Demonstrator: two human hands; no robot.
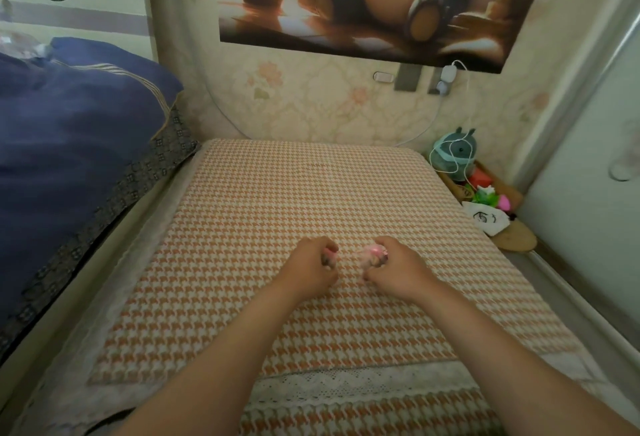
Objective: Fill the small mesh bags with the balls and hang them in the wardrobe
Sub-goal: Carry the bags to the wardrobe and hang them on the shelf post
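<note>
My two hands are side by side, low over the middle of an orange-and-white houndstooth cushion [311, 193]. My left hand [313, 267] is closed in a fist around a small pink thing that is mostly hidden by the fingers. My right hand [394, 271] is closed on a small pink mesh bag [474, 255] with something pink inside it; the bag bulges out toward the left hand. A thin bit of the bag or its string seems to run between the two fists. I cannot make out single balls.
A dark blue quilt [69, 144] is piled on the left. Against the wall at the right stand a teal plush toy [453, 155], a white charger cable [460, 116] and a box of colourful bits [488, 196]. A pale door or panel [588, 193] closes the right side. Lace trim [346, 383] edges the cushion in front.
</note>
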